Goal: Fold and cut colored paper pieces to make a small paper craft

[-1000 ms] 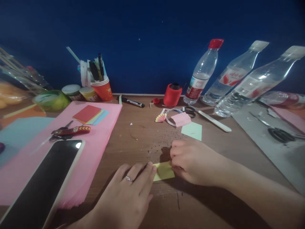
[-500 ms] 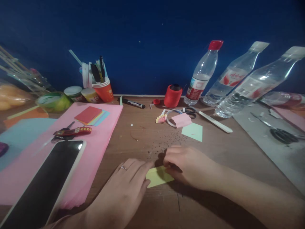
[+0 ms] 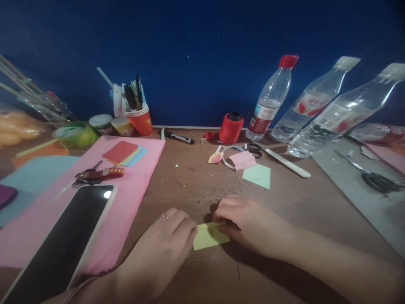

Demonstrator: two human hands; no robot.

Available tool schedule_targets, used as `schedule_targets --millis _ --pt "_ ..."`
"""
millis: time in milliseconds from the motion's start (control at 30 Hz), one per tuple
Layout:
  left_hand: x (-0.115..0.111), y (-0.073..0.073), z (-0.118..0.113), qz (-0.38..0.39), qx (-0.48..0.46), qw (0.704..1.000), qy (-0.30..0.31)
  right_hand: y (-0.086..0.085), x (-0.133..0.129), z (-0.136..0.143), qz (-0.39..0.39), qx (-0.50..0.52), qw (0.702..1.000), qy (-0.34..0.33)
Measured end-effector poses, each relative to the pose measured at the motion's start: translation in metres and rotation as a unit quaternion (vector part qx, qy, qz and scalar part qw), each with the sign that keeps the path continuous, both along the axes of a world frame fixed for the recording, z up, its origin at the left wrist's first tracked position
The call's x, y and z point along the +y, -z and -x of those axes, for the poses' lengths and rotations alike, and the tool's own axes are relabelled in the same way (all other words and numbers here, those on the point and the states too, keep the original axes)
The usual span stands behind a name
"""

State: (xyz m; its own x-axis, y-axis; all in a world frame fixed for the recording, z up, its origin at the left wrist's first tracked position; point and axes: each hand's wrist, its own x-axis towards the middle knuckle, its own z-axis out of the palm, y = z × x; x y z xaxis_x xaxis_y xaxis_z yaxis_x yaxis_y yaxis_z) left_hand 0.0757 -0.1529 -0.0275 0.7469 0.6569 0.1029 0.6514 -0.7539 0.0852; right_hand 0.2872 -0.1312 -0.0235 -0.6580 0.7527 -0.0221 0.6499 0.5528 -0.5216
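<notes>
A small yellow sheet of paper [image 3: 210, 237] lies on the brown table between my hands, with a narrow crease along its far edge. My left hand [image 3: 169, 240], a ring on one finger, is closed at the paper's left end; its fingertips are hidden behind the knuckles. On the far right corner, my right hand [image 3: 242, 221] pinches the edge between thumb and fingers. Small dark specks are scattered just beyond. A green paper square [image 3: 257, 176], a pink folded paper [image 3: 242, 160] and a pleated paper fan [image 3: 215, 158] lie farther back.
On the left, a phone [image 3: 68, 236] and a folding knife [image 3: 104, 173] rest on pink paper [image 3: 139, 177]. Along the back stand a pen cup [image 3: 141, 120], a red thread spool [image 3: 230, 128] and several bottles. A white stick [image 3: 287, 163] and scissors [image 3: 376, 179] lie right.
My left hand's fingers have curled in at the paper's left end. My right hand has shifted slightly left along the far edge. The view has moved a little.
</notes>
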Motion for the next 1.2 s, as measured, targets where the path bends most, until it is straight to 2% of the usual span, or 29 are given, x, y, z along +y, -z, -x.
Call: schedule_targets --millis 100,167,267,367,467,567,667,733,867,1067,1200 --pt "0.0 -0.001 -0.001 -0.015 0.021 1.0 -0.001 -0.001 0.0 0.0 0.009 0.009 1.0 0.011" --pt "-0.001 0.0 -0.003 -0.003 0.014 1.0 -0.028 -0.002 0.0 0.001 0.009 0.015 1.0 0.013" --pt "-0.002 0.0 -0.005 0.069 -0.033 0.994 -0.084 -0.002 -0.002 0.002 0.006 0.021 0.999 0.023" --pt "-0.003 0.0 -0.005 0.16 -0.095 0.976 -0.113 -0.002 -0.004 0.004 0.024 0.031 0.998 0.041" --pt "-0.003 -0.002 -0.005 0.23 -0.145 0.951 -0.148 -0.007 -0.006 0.006 0.084 0.063 0.992 0.065" --pt "-0.003 -0.003 -0.005 0.288 -0.176 0.919 -0.201 -0.012 -0.008 0.008 0.178 0.1 0.974 0.103" --pt "-0.003 -0.003 -0.005 0.326 -0.2 0.892 -0.241 -0.012 -0.008 0.008 0.257 0.125 0.949 0.134" --pt "-0.004 -0.001 -0.005 0.336 -0.225 0.877 -0.26 -0.01 -0.008 0.008 0.283 0.138 0.938 0.142" --pt "-0.004 0.004 -0.003 0.351 -0.259 0.854 -0.285 -0.007 -0.007 0.008 0.3 0.145 0.931 0.147" --pt "-0.003 0.002 -0.004 0.371 -0.268 0.836 -0.303 -0.007 -0.008 0.008 0.285 0.143 0.936 0.148" --pt "-0.001 0.0 -0.007 0.396 -0.278 0.825 -0.293 -0.005 -0.009 0.012 0.275 0.162 0.937 0.145"
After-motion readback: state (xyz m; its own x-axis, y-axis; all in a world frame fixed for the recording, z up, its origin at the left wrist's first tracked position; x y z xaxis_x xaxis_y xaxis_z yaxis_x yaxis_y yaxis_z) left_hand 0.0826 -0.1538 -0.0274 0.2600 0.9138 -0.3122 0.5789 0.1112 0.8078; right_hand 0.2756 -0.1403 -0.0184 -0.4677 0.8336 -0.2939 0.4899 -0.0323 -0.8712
